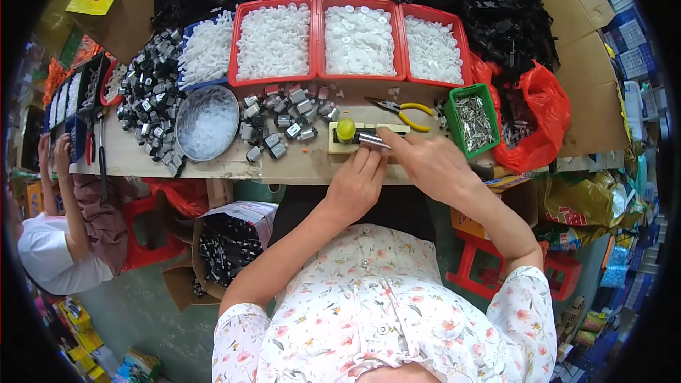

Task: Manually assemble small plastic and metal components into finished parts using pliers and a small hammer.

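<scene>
In front of me on the bench lies a small cream-coloured block fixture point(334, 146) with a round yellow-green knob point(345, 130) on it. A silver metal cylinder point(374, 140), dark toward its left end, lies across the fixture beside the knob. My left hand point(355, 183) is closed, its fingertips pressed together against the near side of the cylinder. From the right, my right hand point(436, 165) grips the cylinder's right end between closed fingers. My fingers hide part of the fixture and of the cylinder.
Yellow-handled pliers point(415, 116) lie behind my right hand, next to a green tray point(448, 115) of metal pins. Small motors point(301, 108) and a round metal dish point(236, 123) lie left. Red trays point(317, 79) of white plastic parts stand behind. Another person point(64, 241) sits at left.
</scene>
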A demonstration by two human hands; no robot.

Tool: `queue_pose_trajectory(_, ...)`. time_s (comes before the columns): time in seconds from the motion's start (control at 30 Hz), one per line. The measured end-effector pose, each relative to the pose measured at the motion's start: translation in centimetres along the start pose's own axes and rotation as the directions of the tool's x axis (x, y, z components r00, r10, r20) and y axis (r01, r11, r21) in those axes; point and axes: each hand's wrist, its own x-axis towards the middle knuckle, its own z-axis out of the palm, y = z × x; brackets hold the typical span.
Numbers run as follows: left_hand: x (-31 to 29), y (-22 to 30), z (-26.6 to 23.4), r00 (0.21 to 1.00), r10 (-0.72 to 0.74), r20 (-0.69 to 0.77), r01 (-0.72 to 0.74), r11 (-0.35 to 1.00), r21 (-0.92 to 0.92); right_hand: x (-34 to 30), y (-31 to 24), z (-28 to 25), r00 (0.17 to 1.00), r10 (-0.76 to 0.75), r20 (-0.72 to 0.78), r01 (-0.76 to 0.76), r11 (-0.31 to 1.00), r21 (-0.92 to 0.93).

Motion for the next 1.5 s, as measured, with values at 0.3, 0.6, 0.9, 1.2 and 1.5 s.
queue_pose_trajectory(0.3, 0.2, 0.1, -0.6, 0.989, 0.058, -0.134, -0.051, 0.997, 0.053, -0.3, 0.3, 0.3, 0.973, 0.186, 0.136, -0.2, 0.975, 0.095)
queue_pose_trajectory(0.6, 0.0, -1.7, -3.8, 0.971, -0.062, -0.23, 0.072, 0.997, 0.037, -3.9, 0.7, 0.7, 0.921, 0.334, 0.2, -0.345, 0.939, 0.02)
queue_pose_trajectory(0.9, 1.7, -2.0, -3.1, 0.979, -0.015, -0.203, 0.029, 0.997, 0.068, -3.8, 1.8, 1.0, 0.867, 0.233, -0.441, -0.06, 0.927, 0.371)
queue_pose_trajectory(1.2, 2.5, -2.6, -3.2, 0.977, 0.02, -0.211, -0.017, 1.0, 0.015, -3.9, 2.6, 1.6, 0.92, 0.33, -0.212, -0.256, 0.914, 0.313)
queue_pose_trajectory(1.5, 4.7, -2.3, -4.6, 0.997, -0.036, -0.073, 0.035, 0.999, -0.01, -0.6, 11.6, -1.3, 0.841, 0.374, -0.391, -0.371, 0.925, 0.084)
